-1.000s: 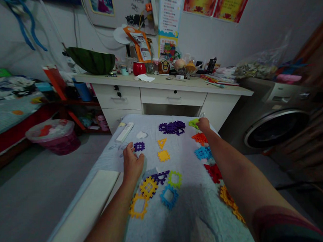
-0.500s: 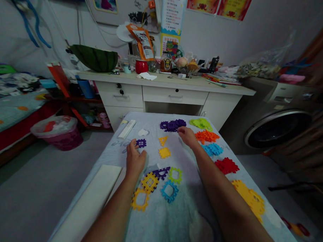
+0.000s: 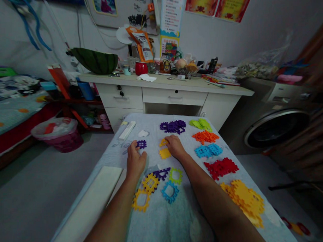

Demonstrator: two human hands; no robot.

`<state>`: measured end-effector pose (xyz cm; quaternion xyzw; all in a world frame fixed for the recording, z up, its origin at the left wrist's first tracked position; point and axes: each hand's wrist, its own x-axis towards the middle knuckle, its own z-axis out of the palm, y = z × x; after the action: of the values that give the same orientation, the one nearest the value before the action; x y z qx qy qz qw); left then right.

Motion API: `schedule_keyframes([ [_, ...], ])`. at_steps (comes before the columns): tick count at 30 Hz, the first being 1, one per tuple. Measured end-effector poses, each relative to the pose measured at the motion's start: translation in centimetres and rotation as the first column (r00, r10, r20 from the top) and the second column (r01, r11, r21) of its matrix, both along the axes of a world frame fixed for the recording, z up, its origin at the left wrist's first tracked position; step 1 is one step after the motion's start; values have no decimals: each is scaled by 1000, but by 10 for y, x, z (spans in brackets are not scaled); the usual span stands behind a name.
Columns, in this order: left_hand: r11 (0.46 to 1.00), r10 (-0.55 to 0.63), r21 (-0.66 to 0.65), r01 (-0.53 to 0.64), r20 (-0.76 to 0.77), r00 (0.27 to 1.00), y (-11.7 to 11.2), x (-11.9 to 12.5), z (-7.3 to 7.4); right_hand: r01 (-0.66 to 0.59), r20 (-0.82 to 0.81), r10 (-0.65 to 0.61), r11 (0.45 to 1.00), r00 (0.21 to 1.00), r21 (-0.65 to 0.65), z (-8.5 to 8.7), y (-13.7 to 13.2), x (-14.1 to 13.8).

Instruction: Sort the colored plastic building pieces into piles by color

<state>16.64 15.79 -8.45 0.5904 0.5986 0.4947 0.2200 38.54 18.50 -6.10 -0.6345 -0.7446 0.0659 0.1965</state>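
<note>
My left hand (image 3: 135, 160) rests on the cloth, thumb and fingers apart, its fingertips at the edge of a purple square building piece (image 3: 141, 144). Across from it, my right hand (image 3: 175, 146) has its fingers closed at the right side of a yellow triangle piece (image 3: 162, 143), partly covering it. Just below lies a yellow square piece (image 3: 165, 153). Nearer me are a yellow gridded square (image 3: 150, 176), a yellow open frame (image 3: 145, 206), a purple triangle (image 3: 163, 173), a green frame (image 3: 180, 176) and a blue frame (image 3: 176, 196).
Piles of purple (image 3: 173, 126), green (image 3: 200, 125), orange (image 3: 205, 136), blue (image 3: 208, 150), red (image 3: 221, 167) and yellow pieces (image 3: 245, 199) line the far and right sides. A white board (image 3: 87, 204) lies at left. A cluttered desk (image 3: 173, 85) stands behind.
My right hand has moved left and nearer, from beside the purple pile to the yellow triangle. My left hand has stayed by the purple square.
</note>
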Motion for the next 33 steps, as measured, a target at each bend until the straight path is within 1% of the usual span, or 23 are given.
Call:
schedule_keyframes([
  [6, 1000, -15, -3, 15, -16, 1000, 1, -2, -2, 64, -97, -60, 998, 993, 30, 3, -5, 10],
  [9, 1000, -14, -7, 14, -35, 999, 1, -2, -2, 80, -120, -75, 996, 990, 34, 2, -7, 12],
  [17, 1000, -11, -7, 11, -27, 1000, 0, -1, 1, 112, -107, -106, 992, 989, 52, -8, -4, 14],
  [21, 1000, -14, -28, 13, -31, 999, 1, 0, 2, 129, -92, -121, 988, 988, 84, -13, -3, 12],
  [24, 999, -10, -36, 9, -41, 999, 1, 1, 4, 134, -87, -127, 988, 988, 82, -14, -3, 12],
  [29, 999, -9, -36, 7, -42, 999, 2, 0, 4, 163, -128, -152, 984, 980, 74, -11, -4, 9],
  [33, 1000, -12, -30, 10, -43, 999, 3, -1, 1, 206, -176, -196, 978, 965, 39, 1, -9, 11],
])
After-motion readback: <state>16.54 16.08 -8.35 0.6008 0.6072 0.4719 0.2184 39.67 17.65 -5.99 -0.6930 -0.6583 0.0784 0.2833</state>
